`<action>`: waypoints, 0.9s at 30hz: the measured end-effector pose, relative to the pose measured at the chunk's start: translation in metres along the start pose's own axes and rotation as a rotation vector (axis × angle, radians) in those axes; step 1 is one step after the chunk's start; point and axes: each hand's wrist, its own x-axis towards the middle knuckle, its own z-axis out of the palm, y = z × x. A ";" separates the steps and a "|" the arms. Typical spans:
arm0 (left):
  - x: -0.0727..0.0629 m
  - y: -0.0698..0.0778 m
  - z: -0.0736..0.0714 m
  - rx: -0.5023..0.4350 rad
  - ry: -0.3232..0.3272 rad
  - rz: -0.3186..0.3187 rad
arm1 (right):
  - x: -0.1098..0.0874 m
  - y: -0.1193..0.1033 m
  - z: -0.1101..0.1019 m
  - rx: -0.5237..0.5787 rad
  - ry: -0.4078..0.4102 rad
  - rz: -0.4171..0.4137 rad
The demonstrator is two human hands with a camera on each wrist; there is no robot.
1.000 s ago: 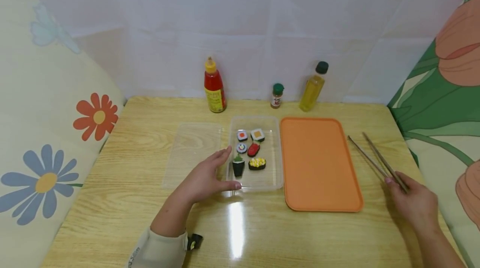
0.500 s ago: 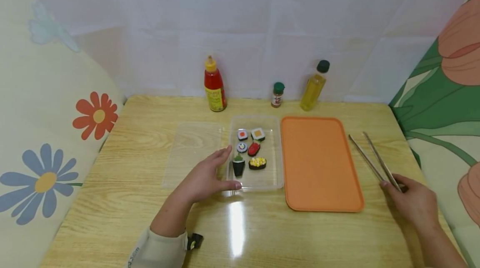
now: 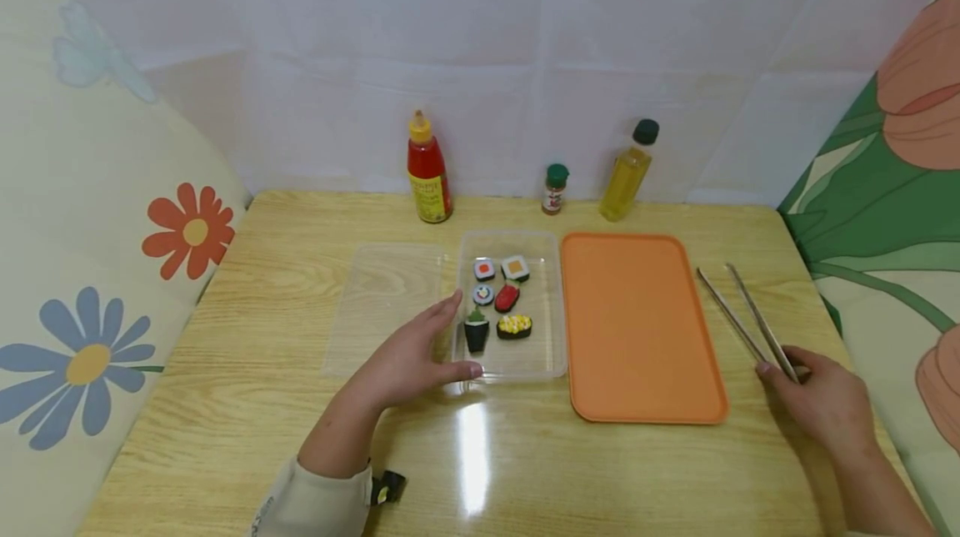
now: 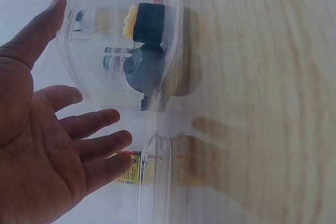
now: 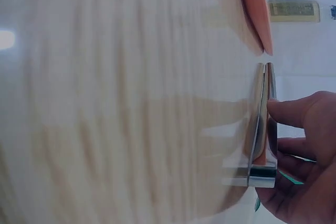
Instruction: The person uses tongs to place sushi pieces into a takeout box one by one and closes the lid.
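A clear plastic container (image 3: 547,303) stands mid-table and holds several small sushi pieces, among them a corn-topped one (image 3: 514,326) and a dark hand roll (image 3: 476,333). My left hand (image 3: 408,362) is at the container's near left corner, thumb by the front edge and fingers along the left side. In the left wrist view its fingers (image 4: 97,123) are extended and spread, with nothing in the palm. My right hand (image 3: 828,404), at the table's right side, holds metal tongs (image 3: 761,322) whose arms are spread and point away from me. The thumb presses the tongs' near side in the right wrist view.
Between container and tongs lies an orange tray (image 3: 641,328). A transparent lid (image 3: 382,287) lies left of the container. Along the back stand a red sauce bottle (image 3: 429,183), a green-capped spice jar (image 3: 553,191) and an oil bottle (image 3: 626,183). Fabric hangs behind.
My right hand has shifted slightly left, and the tongs have turned a little in its grip. The left hand, container and sushi have stayed in place.
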 end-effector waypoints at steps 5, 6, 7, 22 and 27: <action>0.000 0.001 0.000 0.006 -0.008 0.004 | -0.003 -0.004 0.000 0.012 0.048 -0.008; 0.001 0.001 0.000 0.007 -0.011 0.005 | -0.003 -0.005 0.001 0.017 0.058 -0.003; 0.001 0.001 0.000 0.007 -0.013 0.005 | -0.004 -0.006 0.000 0.022 0.067 0.005; 0.001 -0.001 0.001 -0.021 -0.010 0.020 | -0.003 -0.056 0.007 0.247 0.290 -0.047; 0.000 -0.001 0.001 -0.023 -0.006 0.018 | -0.001 -0.073 0.015 0.291 0.312 -0.088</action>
